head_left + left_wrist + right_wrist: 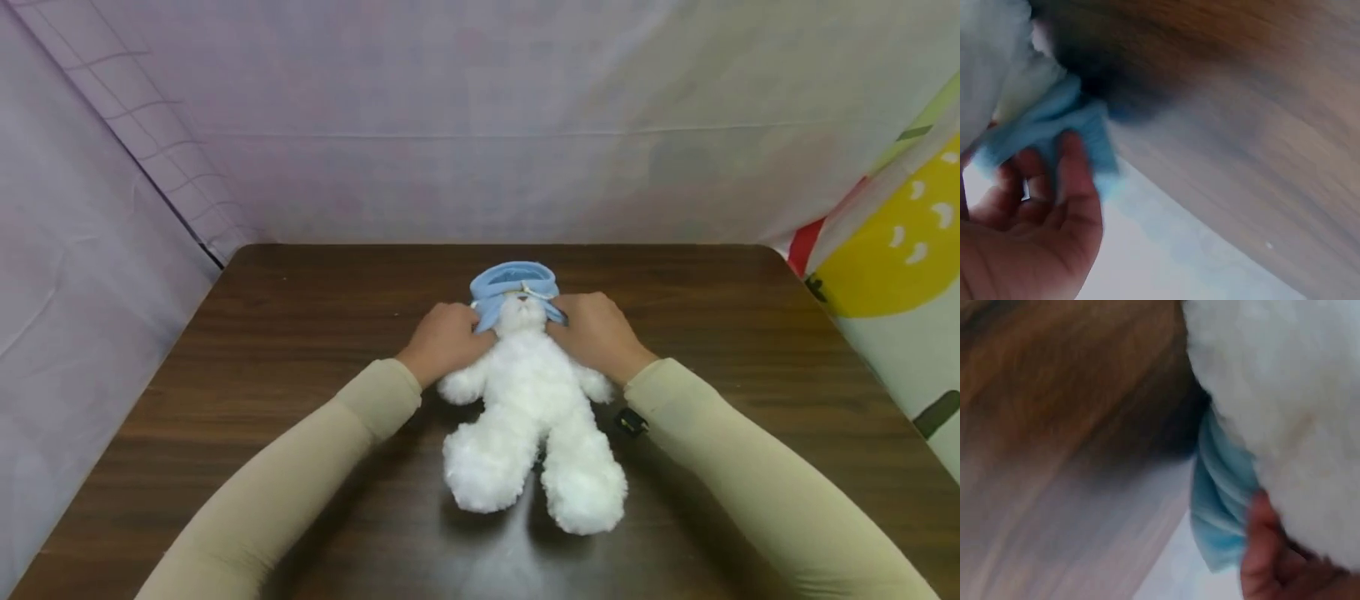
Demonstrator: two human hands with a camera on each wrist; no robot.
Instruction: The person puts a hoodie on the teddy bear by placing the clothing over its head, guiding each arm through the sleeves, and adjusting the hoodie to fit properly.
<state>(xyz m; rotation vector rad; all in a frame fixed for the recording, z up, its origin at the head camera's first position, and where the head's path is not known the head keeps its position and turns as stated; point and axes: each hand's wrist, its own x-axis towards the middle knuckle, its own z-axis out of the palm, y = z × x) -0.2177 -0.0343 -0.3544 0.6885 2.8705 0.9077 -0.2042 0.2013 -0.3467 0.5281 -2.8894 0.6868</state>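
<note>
A fluffy white plush toy [528, 379] lies on its back on the brown table, legs toward me. Over the top of its head sits a light-blue cloth garment [498, 281] with an open, hollow upper end and a pale cord at the front. My left hand [446, 340] grips the garment's left edge beside the toy's head. In the left wrist view, the fingers curl around the blue cloth [1088, 134]. On the other side my right hand [596, 333] pinches the garment's right edge, and the right wrist view has folded blue cloth [1219, 500] at the fingertips.
The wooden table [300, 333] reaches back to a pale hanging cloth [465, 167]. A small black object [631, 422] shows beside the right sleeve cuff. At the right hangs a printed cloth with a yellow shape [892, 242].
</note>
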